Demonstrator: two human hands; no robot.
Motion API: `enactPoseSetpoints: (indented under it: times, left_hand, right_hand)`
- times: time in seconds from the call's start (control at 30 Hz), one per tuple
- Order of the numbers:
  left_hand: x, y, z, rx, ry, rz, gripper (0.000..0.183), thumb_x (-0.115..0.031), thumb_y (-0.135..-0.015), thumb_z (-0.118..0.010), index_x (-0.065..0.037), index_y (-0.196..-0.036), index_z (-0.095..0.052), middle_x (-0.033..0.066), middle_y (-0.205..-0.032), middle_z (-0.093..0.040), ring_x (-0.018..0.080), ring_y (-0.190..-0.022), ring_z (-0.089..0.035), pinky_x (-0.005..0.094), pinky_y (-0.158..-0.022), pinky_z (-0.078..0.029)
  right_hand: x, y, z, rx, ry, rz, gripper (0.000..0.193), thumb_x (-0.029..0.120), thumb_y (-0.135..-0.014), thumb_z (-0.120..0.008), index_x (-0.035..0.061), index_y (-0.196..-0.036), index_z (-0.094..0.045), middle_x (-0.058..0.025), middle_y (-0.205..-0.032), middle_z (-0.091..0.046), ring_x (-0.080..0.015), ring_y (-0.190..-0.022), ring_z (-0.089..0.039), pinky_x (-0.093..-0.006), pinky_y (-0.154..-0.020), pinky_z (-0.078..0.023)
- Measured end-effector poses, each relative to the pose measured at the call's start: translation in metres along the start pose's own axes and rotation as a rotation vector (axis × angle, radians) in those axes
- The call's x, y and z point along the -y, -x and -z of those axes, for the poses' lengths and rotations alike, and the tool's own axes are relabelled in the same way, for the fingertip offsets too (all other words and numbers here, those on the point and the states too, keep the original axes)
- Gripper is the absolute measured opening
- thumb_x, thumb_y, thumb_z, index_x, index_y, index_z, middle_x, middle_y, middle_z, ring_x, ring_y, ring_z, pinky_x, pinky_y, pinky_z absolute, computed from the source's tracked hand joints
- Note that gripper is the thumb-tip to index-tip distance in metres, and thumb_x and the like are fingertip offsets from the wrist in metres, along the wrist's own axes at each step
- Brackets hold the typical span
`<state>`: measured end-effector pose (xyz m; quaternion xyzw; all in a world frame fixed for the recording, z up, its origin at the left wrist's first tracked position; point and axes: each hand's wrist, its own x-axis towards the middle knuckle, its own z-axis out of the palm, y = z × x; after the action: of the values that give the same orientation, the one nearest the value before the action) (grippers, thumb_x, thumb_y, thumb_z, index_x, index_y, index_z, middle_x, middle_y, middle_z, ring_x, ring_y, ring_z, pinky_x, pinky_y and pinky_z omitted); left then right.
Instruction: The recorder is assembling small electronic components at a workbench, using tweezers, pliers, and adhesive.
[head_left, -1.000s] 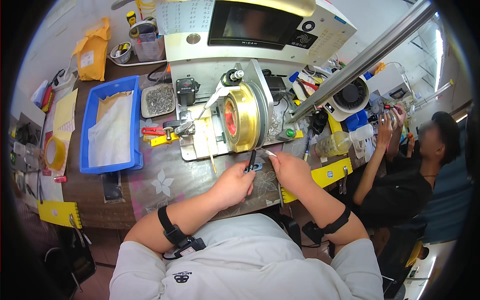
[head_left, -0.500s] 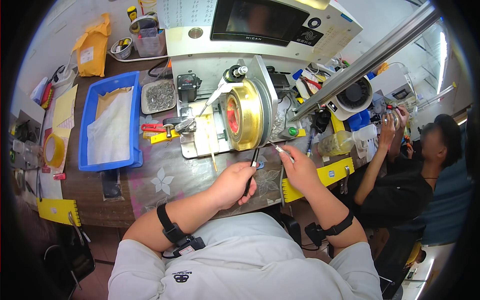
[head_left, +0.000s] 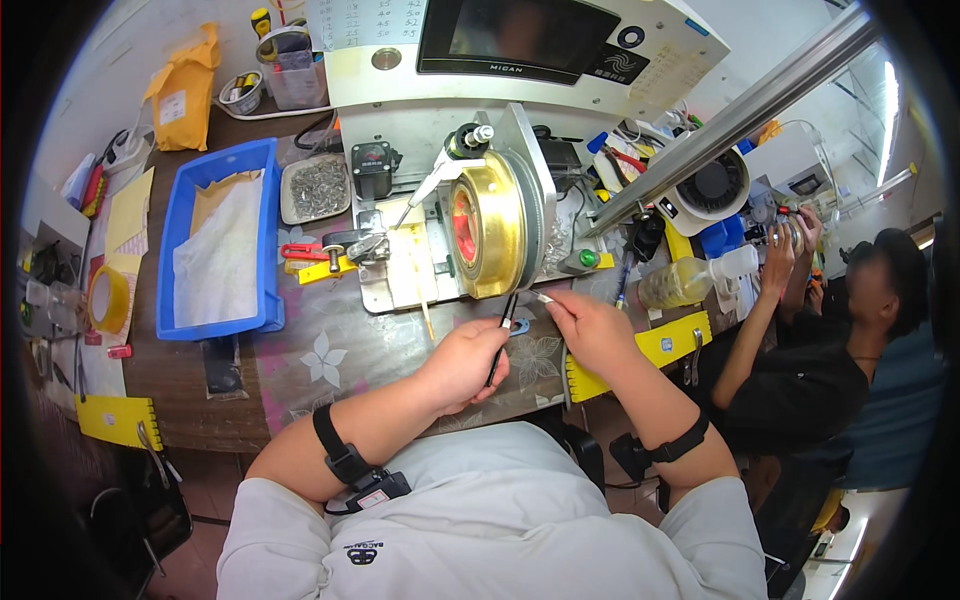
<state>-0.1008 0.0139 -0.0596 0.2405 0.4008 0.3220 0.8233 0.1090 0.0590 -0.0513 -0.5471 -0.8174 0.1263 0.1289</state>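
Note:
My left hand (head_left: 468,368) is closed around slim black tweezers (head_left: 510,309), whose tips reach up to the lower rim of a brass-coloured wheel (head_left: 506,225). Right of it, my right hand (head_left: 597,332) pinches a slim pale tool (head_left: 543,297); its tip points left at the same rim, and its kind does not show clearly. The wheel has a red inner ring and stands upright on a white machine (head_left: 420,95). A thin white pointed arm (head_left: 437,187) reaches down beside it. Below the wheel, a small blue piece (head_left: 520,327) lies on the table near the tweezers.
To the left are a blue tray (head_left: 272,290) with white cloth and a dish of small metal parts (head_left: 317,190). A metal post (head_left: 730,120) slants across the right, near a clear bottle (head_left: 680,287) and a yellow toothed strip (head_left: 655,350). A co-worker (head_left: 820,340) sits at the right.
My right hand has shifted slightly left, its tool tip coming closer to the tweezers' tips. The left hand keeps nearly the same place, with the fingers more curled in.

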Motion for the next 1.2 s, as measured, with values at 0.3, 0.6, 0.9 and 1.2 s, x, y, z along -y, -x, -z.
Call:
enactPoseSetpoints:
  times: [0.3,0.6,0.9,1.2]
  left_hand:
    - [0.006,-0.004,0.0,-0.011,-0.087,-0.045,0.025,-0.024,-0.098,-0.04,-0.006,-0.107,-0.055,0.0035,-0.055,-0.049,0.0129,-0.035,-0.037,0.0277,-0.032,-0.028]
    - [0.007,-0.004,-0.002,-0.007,-0.087,-0.047,0.027,-0.023,-0.098,-0.04,-0.005,-0.111,-0.054,0.0046,-0.055,-0.05,0.0133,-0.035,-0.038,0.0274,-0.032,-0.03]
    - [0.008,-0.01,-0.005,-0.034,-0.152,-0.072,0.028,-0.025,-0.099,-0.041,-0.004,-0.113,-0.054,0.0049,-0.055,-0.05,0.0136,-0.034,-0.038,0.027,-0.032,-0.03]
    - [0.011,-0.012,-0.003,-0.016,-0.076,-0.065,0.025,-0.025,-0.099,-0.043,-0.005,-0.107,-0.054,0.0055,-0.057,-0.052,0.014,-0.035,-0.04,0.0271,-0.032,-0.031]
  right_hand:
    - [0.012,0.009,-0.005,-0.021,0.188,-0.056,0.022,0.027,-0.09,-0.059,0.0138,-0.106,-0.067,-0.0116,-0.092,-0.068,-0.0317,-0.081,-0.066,-0.0414,-0.068,-0.053]
    - [0.011,0.012,-0.01,-0.088,0.21,0.017,0.023,0.032,-0.092,-0.057,0.0158,-0.107,-0.064,-0.012,-0.08,-0.065,-0.0337,-0.066,-0.064,-0.0432,-0.057,-0.051]
    - [0.016,0.009,-0.016,-0.139,0.18,-0.005,0.022,0.03,-0.092,-0.056,0.0146,-0.106,-0.063,-0.0121,-0.079,-0.064,-0.0345,-0.068,-0.064,-0.044,-0.057,-0.051]
    - [0.011,0.016,-0.015,-0.109,0.15,0.0,0.024,0.029,-0.093,-0.054,0.0144,-0.11,-0.062,-0.0129,-0.08,-0.064,-0.0352,-0.068,-0.064,-0.0445,-0.061,-0.051]
